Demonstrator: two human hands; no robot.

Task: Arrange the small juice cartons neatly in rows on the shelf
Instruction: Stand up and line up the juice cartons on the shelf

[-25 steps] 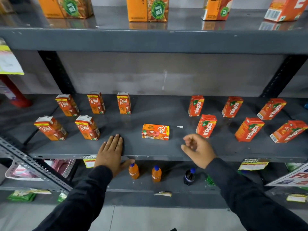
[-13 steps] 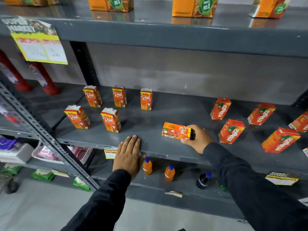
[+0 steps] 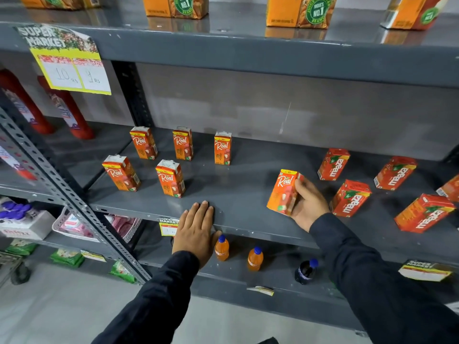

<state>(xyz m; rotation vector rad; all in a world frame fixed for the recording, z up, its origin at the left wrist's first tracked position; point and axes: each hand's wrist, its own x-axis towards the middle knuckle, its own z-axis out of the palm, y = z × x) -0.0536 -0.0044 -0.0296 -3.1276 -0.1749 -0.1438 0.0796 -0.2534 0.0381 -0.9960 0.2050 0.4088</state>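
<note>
The right hand [image 3: 309, 203] grips a tilted juice carton [image 3: 284, 192]; the left hand [image 3: 196, 229] lies flat and empty on the shelf [image 3: 248, 194] edge. Swinging the carton toward nine o'clock could topple the standing carton [image 3: 171, 178].

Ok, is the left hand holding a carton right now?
No, the left hand lies flat on the shelf edge; the right hand holds the carton.

Bare shelf [image 3: 248, 184] (mid-row) between Real cartons [image 3: 170, 178] and Maaza cartons [image 3: 350, 198].
</note>
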